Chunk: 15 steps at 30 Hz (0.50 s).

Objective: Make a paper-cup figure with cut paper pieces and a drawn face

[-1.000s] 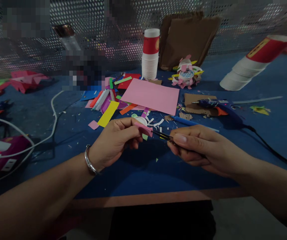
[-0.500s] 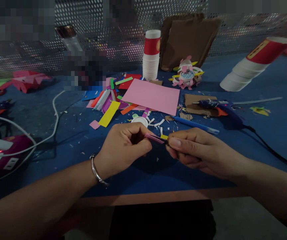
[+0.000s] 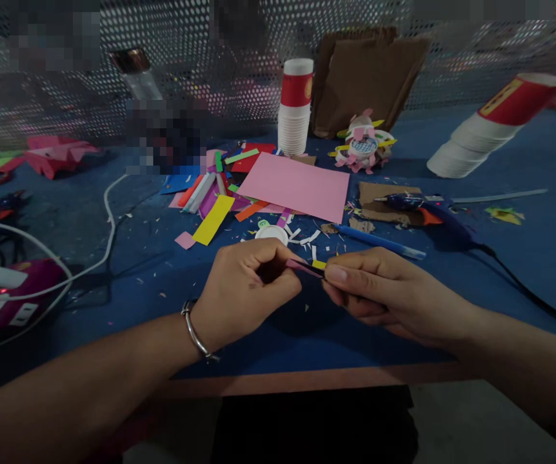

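- Head view: left hand (image 3: pixel 244 290), thumb and fingers clamped on one pink paper strip (image 3: pixel 302 267); strip sits between the two hands.
- Right hand (image 3: pixel 384 290): fingers pinched round one dark thin tool (image 3: pixel 318 271) touching the strip; fist hides most of it, type unclear.
- One yellow scrap (image 3: pixel 318 264) just behind right fingertips, partly covered by them.
- One white disc (image 3: pixel 271 233) just beyond left fingers, white paper bits beside it.
- One blue pen (image 3: pixel 379 240) beyond right fingers; one glue gun (image 3: pixel 445 219) farther right, nozzle over flat cardboard.
- One yellow strip (image 3: pixel 213 220) beyond left fingers, to their left; one large pink sheet (image 3: pixel 297 187) straight ahead, over other paper.
- Containers: two stacks of nested paper cups, cups per stack too tight to count. Upright stack (image 3: pixel 293 129) straight beyond fingers; leaning stack (image 3: pixel 474 138) far right. Insides not visible.
- One bottle (image 3: pixel 142 84) far left beyond fingers, lower part blurred out, contents unclear.
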Available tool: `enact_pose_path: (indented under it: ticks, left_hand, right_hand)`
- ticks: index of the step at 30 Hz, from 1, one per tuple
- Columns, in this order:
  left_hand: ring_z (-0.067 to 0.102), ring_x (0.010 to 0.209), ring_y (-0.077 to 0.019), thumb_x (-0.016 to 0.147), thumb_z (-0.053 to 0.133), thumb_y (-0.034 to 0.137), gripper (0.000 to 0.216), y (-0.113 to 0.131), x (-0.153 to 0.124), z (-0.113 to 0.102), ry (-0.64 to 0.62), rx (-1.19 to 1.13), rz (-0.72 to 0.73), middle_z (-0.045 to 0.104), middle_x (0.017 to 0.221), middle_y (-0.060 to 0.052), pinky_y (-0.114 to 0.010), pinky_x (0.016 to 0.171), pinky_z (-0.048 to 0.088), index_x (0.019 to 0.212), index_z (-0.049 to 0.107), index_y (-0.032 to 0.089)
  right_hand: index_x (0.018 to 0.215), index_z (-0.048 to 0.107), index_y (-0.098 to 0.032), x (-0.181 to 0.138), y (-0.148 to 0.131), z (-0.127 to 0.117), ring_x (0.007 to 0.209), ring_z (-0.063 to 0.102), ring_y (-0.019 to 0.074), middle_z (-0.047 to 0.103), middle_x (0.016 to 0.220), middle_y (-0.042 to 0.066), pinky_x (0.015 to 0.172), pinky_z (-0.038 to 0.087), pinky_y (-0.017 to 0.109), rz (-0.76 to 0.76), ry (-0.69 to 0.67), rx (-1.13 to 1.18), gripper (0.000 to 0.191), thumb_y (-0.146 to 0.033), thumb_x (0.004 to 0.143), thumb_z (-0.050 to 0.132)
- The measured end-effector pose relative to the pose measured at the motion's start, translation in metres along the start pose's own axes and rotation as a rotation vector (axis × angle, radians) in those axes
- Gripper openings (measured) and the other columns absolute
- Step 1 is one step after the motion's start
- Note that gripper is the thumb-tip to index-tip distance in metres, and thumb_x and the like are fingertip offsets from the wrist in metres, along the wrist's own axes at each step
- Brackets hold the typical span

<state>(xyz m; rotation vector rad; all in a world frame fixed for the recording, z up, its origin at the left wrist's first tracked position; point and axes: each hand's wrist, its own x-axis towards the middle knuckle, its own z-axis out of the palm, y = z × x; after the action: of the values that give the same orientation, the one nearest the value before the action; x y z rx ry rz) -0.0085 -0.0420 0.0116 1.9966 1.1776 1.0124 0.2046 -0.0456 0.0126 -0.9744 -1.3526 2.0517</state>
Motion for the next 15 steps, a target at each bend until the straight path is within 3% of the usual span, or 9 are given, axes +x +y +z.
enact_pose_path:
  ticks: [8, 15]
  left_hand:
    - [0.049, 0.052, -0.0058, 0.073, 0.060, 0.013, 0.015, -0.0022, 0.0006, 0.0016, -0.036, -0.022, -0.025, 0.066, 0.059, 0.003, -0.017, 0.050, 0.038, 0.074, 0.075, 0.013]
    - [0.058, 0.053, -0.0075, 0.075, 0.060, 0.010, 0.017, -0.0042, 0.0061, -0.0017, -0.057, -0.190, -0.122, 0.067, 0.059, 0.003, -0.017, 0.051, 0.043, 0.082, 0.075, 0.013]
  right_hand:
    - [0.070, 0.057, -0.015, 0.0009, 0.0026, 0.0007, 0.041, 0.018, 0.0005, 0.030, 0.048, -0.011, 0.036, 0.009, 0.016, -0.009, 0.012, -0.024, 0.049, -0.058, 0.089, 0.071]
    - [0.070, 0.058, -0.015, -0.0003, 0.0006, -0.0034, 0.042, 0.017, 0.0010, 0.027, 0.050, -0.011, 0.037, 0.011, 0.016, -0.060, 0.054, 0.014, 0.047, -0.055, 0.091, 0.071]
